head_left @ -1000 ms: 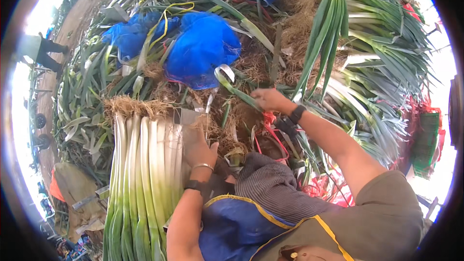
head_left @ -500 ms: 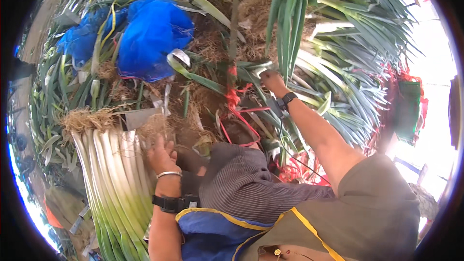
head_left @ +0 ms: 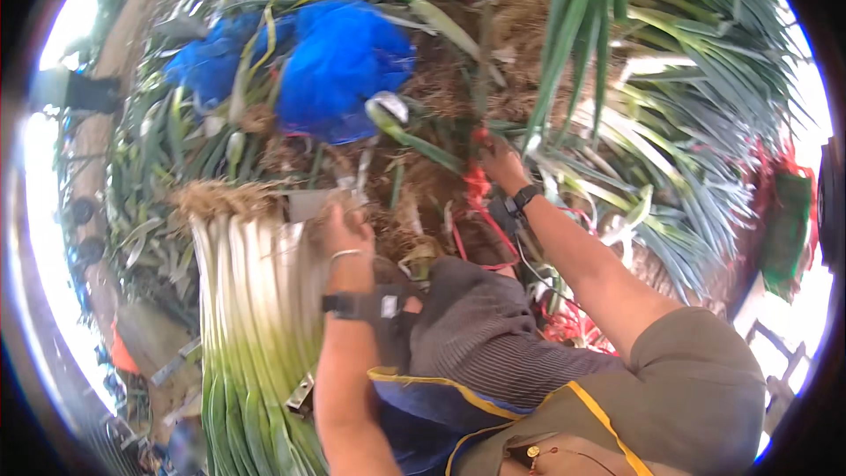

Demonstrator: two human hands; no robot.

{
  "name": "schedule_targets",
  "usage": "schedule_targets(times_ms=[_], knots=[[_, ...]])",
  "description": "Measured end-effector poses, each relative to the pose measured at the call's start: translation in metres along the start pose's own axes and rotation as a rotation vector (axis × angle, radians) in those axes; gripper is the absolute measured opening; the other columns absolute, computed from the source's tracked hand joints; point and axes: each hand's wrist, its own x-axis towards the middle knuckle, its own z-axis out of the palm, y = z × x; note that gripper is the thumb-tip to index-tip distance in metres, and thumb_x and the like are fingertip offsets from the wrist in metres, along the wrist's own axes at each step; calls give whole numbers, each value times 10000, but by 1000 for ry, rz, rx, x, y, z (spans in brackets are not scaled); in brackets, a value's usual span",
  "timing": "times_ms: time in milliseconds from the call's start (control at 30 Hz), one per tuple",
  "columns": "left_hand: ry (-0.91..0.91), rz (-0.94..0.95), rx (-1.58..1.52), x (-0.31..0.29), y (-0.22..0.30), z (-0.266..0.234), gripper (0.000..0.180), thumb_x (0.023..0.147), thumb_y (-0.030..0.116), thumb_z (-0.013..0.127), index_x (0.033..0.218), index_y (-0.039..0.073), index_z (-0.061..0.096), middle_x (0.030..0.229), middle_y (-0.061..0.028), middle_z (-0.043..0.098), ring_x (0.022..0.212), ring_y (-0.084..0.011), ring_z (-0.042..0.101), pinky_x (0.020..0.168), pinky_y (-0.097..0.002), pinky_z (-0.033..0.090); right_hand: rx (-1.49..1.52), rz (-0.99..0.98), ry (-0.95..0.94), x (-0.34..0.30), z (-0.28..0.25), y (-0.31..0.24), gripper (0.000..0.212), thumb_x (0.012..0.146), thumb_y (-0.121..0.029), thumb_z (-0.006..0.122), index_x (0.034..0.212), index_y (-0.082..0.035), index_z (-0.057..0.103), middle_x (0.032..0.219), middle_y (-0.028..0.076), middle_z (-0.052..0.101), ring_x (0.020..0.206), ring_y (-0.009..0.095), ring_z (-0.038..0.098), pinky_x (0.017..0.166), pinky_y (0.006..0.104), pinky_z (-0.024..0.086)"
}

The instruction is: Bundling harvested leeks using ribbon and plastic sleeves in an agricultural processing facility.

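Note:
A thick bunch of long green onions [head_left: 256, 291] lies at my left, its roots [head_left: 229, 200] at the far end and its green leaves toward me. My left hand [head_left: 350, 231] is at the bunch's right side by the root end; its fingers are smeared by motion and partly lost against the roots. Reaching forward, my right hand [head_left: 500, 166] has its fingers bent against red plastic strips [head_left: 477, 183] tied to a thin upright post [head_left: 485, 79]. Part of its grip is hidden. A flat metal plate [head_left: 308, 204] stands behind the bunch.
Blue mesh bags [head_left: 344, 70] lie on loose green onions at the far left. More green onions [head_left: 670, 167] are heaped along the right, with leaves hanging [head_left: 582, 26] above. A shiny metal piece [head_left: 300, 395] sits beside the bunch. A red-green net sack [head_left: 787, 229] is at far right.
My right hand has moved left to the red strips. My left hand has slid forward toward the root end. The whole view has shifted, so the scene appears farther right.

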Motion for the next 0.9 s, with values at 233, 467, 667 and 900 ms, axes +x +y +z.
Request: schedule_targets(times_ms=[233,467,667,900], knots=[[161,87,-181,-17,-30,4,186,868,259,631,967,109,582,828,-6,582,713,-141,525,620,-313,416,-157,275,-251,53,16,-13,721,674,-437,733,1147,29,453,1106,217,584,995,366,596,846,447,482],[-38,219,-307,-15,-29,-34,187,927,193,528,1071,81,572,1005,-63,621,840,-179,580,650,-360,439,864,296,-629,-36,-41,-89,504,776,-199,707,1189,-41,465,1134,114,591,938,209,616,817,359,493],[-406,46,-672,-43,-29,-3,284,951,313,489,984,50,591,817,-57,620,709,-180,574,619,-330,414,807,46,-923,-81,-106,-104,552,810,-44,670,1291,-38,399,1099,81,605,939,135,590,818,287,489],[-229,168,-420,-12,-48,-12,267,933,376,534,973,116,577,572,48,318,478,-85,322,481,-255,288,244,-537,-785,-62,-138,-99,372,818,-21,660,1174,-70,562,847,-5,574,789,57,543,720,223,467]])
